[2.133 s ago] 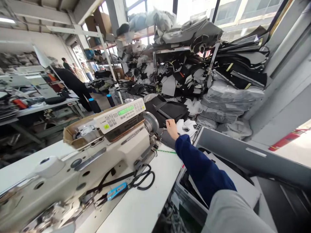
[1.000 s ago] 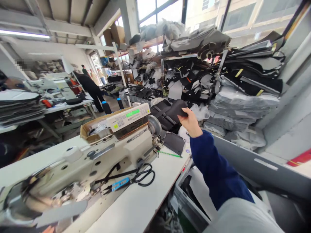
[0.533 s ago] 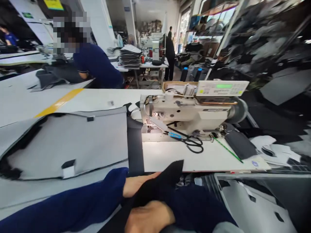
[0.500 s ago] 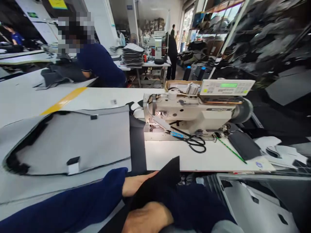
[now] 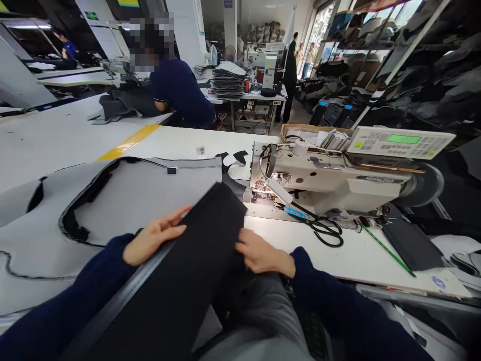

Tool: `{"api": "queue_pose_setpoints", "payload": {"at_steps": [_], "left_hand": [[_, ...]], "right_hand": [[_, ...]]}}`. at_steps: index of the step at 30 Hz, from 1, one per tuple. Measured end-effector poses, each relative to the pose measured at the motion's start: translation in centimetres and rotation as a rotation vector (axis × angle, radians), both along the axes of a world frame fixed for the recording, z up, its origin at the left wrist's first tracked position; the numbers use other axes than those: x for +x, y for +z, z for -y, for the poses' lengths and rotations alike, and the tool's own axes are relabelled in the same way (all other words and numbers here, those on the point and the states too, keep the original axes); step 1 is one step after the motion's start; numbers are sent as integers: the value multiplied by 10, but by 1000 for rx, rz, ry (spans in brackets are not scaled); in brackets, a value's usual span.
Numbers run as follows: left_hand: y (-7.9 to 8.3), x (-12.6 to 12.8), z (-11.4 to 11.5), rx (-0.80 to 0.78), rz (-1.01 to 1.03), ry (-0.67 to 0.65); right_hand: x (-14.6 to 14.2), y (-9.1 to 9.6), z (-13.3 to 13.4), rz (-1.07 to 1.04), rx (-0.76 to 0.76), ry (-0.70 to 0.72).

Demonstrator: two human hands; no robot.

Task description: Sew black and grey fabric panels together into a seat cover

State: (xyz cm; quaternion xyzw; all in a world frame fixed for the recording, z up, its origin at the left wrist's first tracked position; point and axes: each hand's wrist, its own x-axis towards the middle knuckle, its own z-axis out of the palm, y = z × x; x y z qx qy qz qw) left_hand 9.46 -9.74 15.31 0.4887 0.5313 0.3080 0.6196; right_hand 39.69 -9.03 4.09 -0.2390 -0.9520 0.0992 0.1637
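A long black fabric panel (image 5: pixel 195 265) lies across the near table edge and my lap, its far end close to the sewing machine (image 5: pixel 330 175). My left hand (image 5: pixel 154 235) rests flat on the panel's left edge, fingers stretched toward the machine. My right hand (image 5: pixel 259 253) pinches the panel's right edge. Under and left of the panel spreads a large grey cover (image 5: pixel 124 195) with black trim.
Black scissors (image 5: pixel 325 231) and blue snips (image 5: pixel 295 212) lie by the machine base, with a green pencil (image 5: pixel 389 250) and a dark fabric piece (image 5: pixel 411 243) to the right. A seated person in a dark blue shirt (image 5: pixel 180 93) works at the adjacent table. Fabric-piled shelves (image 5: pixel 421 60) fill the right.
My right hand picked a black panel off the pile at the right and brought it round in front of the machine. Both hands have since moved up, spreading it flat on the table.
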Motion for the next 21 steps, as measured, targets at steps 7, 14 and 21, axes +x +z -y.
{"api": "queue_pose_setpoints", "payload": {"at_steps": [7, 14, 21], "left_hand": [[-51, 11, -94, 535, -467, -1], [-124, 14, -95, 934, -1174, -349], [-103, -1, -22, 804, -1222, -575]], "right_hand": [[-14, -15, -46, 165, 4, -89], [-38, -26, -19, 203, 86, -42], [-29, -17, 5, 145, 22, -100]]}}
